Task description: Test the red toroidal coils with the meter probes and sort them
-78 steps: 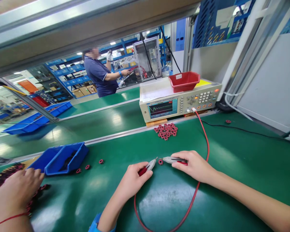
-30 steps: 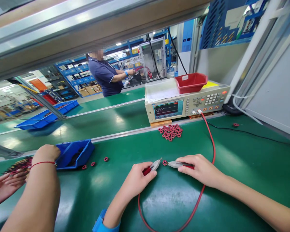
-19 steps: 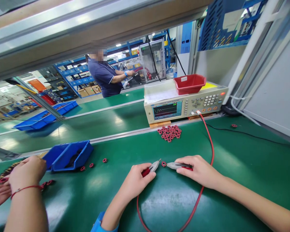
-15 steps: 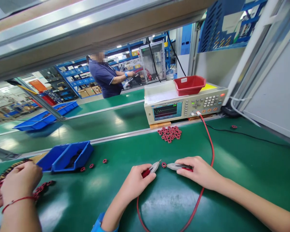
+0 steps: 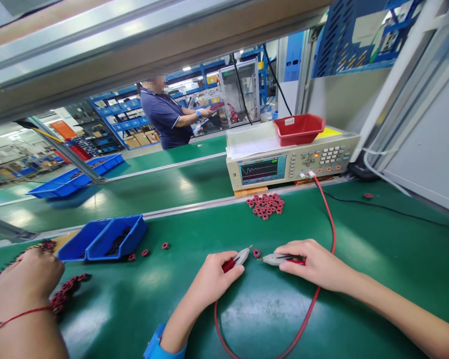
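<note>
My left hand [image 5: 211, 279] is closed around a red-handled clip probe [image 5: 236, 260] whose metal tip points right. My right hand [image 5: 314, 264] grips a second clip probe [image 5: 279, 259] pointing left. Between the two tips a small red wound ring coil [image 5: 256, 253] lies on the green mat, a short gap apart from the right tip. A red lead [image 5: 328, 219] runs from the probes up to the beige tester [image 5: 292, 162], whose screen shows a trace. A pile of the same red coils [image 5: 266, 205] lies in front of the tester.
A red tray [image 5: 298, 128] sits on the tester. Blue bins [image 5: 103, 238] and three loose coils [image 5: 145, 253] lie at left. A co-worker's hand [image 5: 20, 284] rests on more coils at the lower left. Another person [image 5: 164, 115] stands beyond the conveyor.
My right probe has pulled slightly back from the coil. The tester's reading turned from red to green. The co-worker's hand came down from the blue bin to the coils at lower left.
</note>
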### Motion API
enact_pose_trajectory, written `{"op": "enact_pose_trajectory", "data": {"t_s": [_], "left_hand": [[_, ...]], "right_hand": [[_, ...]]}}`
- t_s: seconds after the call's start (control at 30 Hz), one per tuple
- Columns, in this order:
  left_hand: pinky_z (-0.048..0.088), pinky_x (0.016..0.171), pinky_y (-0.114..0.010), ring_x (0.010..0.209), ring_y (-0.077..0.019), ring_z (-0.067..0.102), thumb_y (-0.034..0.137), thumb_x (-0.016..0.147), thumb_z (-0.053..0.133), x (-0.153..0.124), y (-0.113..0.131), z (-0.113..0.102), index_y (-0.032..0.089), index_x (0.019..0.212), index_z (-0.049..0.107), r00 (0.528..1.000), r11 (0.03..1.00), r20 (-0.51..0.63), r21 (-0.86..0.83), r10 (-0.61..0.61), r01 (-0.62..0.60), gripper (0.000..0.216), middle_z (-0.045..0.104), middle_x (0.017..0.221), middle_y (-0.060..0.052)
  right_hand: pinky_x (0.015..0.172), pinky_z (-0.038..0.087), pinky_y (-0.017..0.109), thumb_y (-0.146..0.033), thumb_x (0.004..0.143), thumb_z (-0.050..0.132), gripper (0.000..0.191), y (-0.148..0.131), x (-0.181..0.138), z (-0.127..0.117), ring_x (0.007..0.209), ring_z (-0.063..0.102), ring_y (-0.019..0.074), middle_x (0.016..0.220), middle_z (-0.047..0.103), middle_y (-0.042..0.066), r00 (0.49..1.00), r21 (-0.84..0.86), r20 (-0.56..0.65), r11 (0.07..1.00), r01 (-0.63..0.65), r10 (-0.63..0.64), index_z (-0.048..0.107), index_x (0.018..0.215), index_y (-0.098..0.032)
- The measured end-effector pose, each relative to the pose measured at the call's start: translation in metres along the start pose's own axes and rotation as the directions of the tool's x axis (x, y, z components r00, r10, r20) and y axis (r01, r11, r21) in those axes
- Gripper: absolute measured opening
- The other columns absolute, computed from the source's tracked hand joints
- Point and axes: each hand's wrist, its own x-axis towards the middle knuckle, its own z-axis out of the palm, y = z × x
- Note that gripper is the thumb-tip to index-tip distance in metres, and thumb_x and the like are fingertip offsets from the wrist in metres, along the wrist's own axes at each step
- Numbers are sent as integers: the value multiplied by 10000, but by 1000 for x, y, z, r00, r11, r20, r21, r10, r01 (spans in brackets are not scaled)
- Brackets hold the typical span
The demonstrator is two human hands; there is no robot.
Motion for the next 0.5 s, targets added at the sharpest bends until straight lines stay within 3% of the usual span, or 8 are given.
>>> {"op": "enact_pose_trajectory", "data": {"t_s": [0.1, 0.3, 0.5], "left_hand": [[315, 548, -199, 621, -126, 412, 291, 812, 516, 0, 2, 0, 159, 869, 656, 1000, 1000, -10, 8, -2, 2, 200, 543, 677, 16], [297, 538, -200, 603, -116, 369, 305, 821, 506, 0, 1, 0, 154, 851, 646, 1000, 1000, -3, 7, -1, 1, 209, 484, 648, 28], [277, 524, -207, 583, -112, 325, 315, 834, 488, 1, -1, 1, 148, 853, 637, 1000, 1000, 11, 5, -5, 5, 225, 417, 619, 39]], "right_hand": [[700, 438, 271, -347, 835, 526, 220, 0, -1, 1, 760, 591, 172, 900, 642, 23, 999, -55, 40, 998, -1, 3, 684, 967, -268], [688, 440, 293, -347, 843, 513, 209, 0, 1, 13, 762, 576, 170, 917, 585, 8, 995, -199, -52, 975, -96, 87, 650, 990, -290], [690, 448, 304, -347, 847, 509, 223, 3, 2, 18, 780, 577, 173, 937, 578, 8, 994, -222, -80, 971, -89, 73, 630, 1022, -280]]}}
